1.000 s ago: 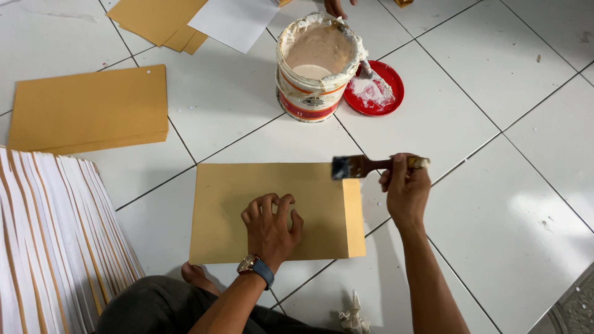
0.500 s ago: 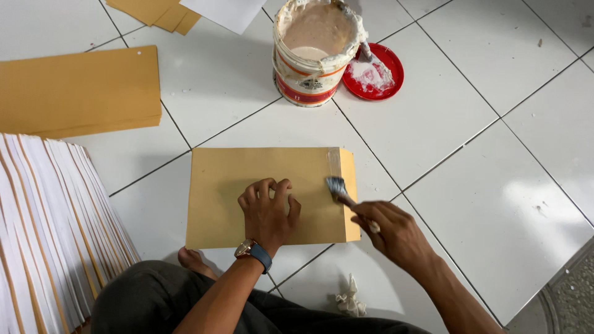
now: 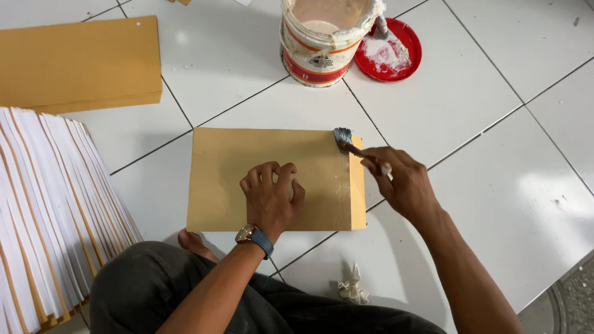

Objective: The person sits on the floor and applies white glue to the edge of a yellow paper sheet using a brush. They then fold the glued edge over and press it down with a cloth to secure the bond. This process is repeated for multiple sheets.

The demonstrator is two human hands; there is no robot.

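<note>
The person sits on the white tiled floor with a brown paper envelope laid flat in front of the knees. The left hand rests on the middle of it, fingers curled, knuckles up, pressing it to the floor and gripping nothing. The right hand is clamped on the handle of a small paintbrush, whose bristles now touch the top of the lighter flap strip along the envelope's edge, just beyond that hand's fingertips.

A second ago the same brush hung in the air, clear of the paper on the right-hand side; half a second ago it had come down to the flap lower along its length. Now it sits at the far corner, and the strip beneath the right hand shows a wet sheen. I take it a coat of paste is being drawn along the flap, and is well along.

Beyond both hands stands a white bucket of pale paste, with a red lid just beside it on the right-hand side, smeared white. Out past the left hand lies a flat stack of brown envelopes, and nearer the left elbow a fanned pile of sheets. A crumpled scrap of white paper lies under the right forearm.
</note>
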